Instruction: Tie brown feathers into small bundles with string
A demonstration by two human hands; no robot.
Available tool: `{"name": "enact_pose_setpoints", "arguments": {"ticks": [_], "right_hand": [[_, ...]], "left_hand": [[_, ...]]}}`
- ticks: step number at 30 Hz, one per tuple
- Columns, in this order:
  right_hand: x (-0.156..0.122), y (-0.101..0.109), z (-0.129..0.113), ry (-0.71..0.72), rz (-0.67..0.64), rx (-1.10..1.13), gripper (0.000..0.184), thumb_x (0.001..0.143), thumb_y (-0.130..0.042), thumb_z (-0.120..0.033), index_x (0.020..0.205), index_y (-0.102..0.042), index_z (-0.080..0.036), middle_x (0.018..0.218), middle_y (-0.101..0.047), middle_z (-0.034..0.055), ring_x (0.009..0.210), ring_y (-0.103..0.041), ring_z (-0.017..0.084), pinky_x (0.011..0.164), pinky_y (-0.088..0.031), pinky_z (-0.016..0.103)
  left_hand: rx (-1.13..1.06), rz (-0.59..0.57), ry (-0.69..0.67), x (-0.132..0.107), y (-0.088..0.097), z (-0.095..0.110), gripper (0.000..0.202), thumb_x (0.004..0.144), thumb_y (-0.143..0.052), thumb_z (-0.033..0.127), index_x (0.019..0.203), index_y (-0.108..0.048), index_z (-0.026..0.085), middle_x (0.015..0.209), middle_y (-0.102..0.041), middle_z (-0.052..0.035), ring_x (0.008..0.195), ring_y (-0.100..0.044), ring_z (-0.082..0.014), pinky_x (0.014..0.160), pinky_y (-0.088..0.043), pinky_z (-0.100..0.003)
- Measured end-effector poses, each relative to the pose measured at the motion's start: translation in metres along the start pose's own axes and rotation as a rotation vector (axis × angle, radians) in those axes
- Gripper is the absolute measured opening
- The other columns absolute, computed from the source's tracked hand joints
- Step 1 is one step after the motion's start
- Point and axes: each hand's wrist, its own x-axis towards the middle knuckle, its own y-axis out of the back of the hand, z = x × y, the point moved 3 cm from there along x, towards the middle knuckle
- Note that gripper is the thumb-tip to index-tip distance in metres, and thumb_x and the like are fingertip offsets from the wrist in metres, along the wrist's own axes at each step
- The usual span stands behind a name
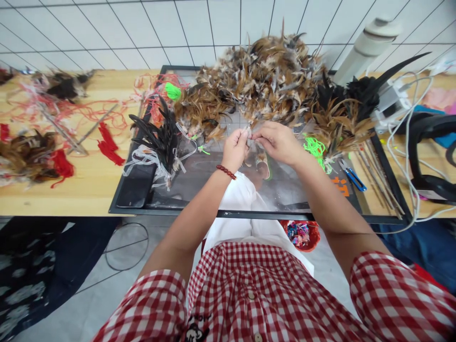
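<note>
My left hand (235,148) and my right hand (278,141) meet over a dark glass mat (199,183), fingers pinched together on a small bunch of brown feathers (249,134). A red bead bracelet (226,172) circles my left wrist. Just beyond the hands lies a big heap of brown and grey feathers (263,76). A bundle of black feathers (160,137) tied with clear strips rests to the left of my left hand. Green cord (315,147) lies right of my right hand.
Blue-handled scissors (352,176) and thin sticks (377,178) lie at the mat's right. Red threads (107,145) and more feathers (28,154) cover the wooden table on the left. White cables (409,156) and a black headset (431,156) sit at right. A red bowl (301,234) stands below the table edge.
</note>
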Motion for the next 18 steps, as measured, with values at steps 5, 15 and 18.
{"name": "enact_pose_setpoints", "arguments": {"ticks": [5, 15, 18], "right_hand": [[-0.002, -0.007, 0.005, -0.089, 0.188, 0.146, 0.026, 0.092, -0.055, -0.031, 0.11, -0.069, -0.019, 0.093, -0.072, 0.007, 0.088, -0.066, 0.022, 0.087, -0.052, 0.037], [-0.003, -0.017, 0.009, -0.176, 0.326, 0.402, 0.038, 0.09, -0.064, -0.054, 0.112, -0.068, -0.023, 0.082, -0.069, 0.0007, 0.077, -0.066, 0.017, 0.084, -0.054, 0.035], [-0.003, -0.016, 0.009, -0.187, 0.353, 0.421, 0.044, 0.089, -0.065, -0.061, 0.111, -0.068, -0.023, 0.083, -0.07, 0.0011, 0.079, -0.065, 0.018, 0.085, -0.055, 0.036]], "left_hand": [[0.006, -0.031, 0.031, 0.0, -0.001, -0.001, 0.034, 0.092, -0.068, 0.045, 0.072, -0.057, 0.019, 0.047, -0.041, 0.0082, 0.038, -0.036, -0.0041, 0.044, -0.031, -0.019], [0.072, -0.109, 0.044, -0.002, -0.002, 0.001, 0.03, 0.094, -0.066, 0.039, 0.073, -0.059, 0.017, 0.055, -0.056, 0.0052, 0.04, -0.041, -0.0039, 0.045, -0.033, -0.019], [0.089, -0.137, 0.055, -0.003, -0.004, 0.002, 0.027, 0.094, -0.065, 0.034, 0.074, -0.06, 0.017, 0.059, -0.06, 0.0043, 0.04, -0.042, -0.0035, 0.044, -0.034, -0.019]]}}
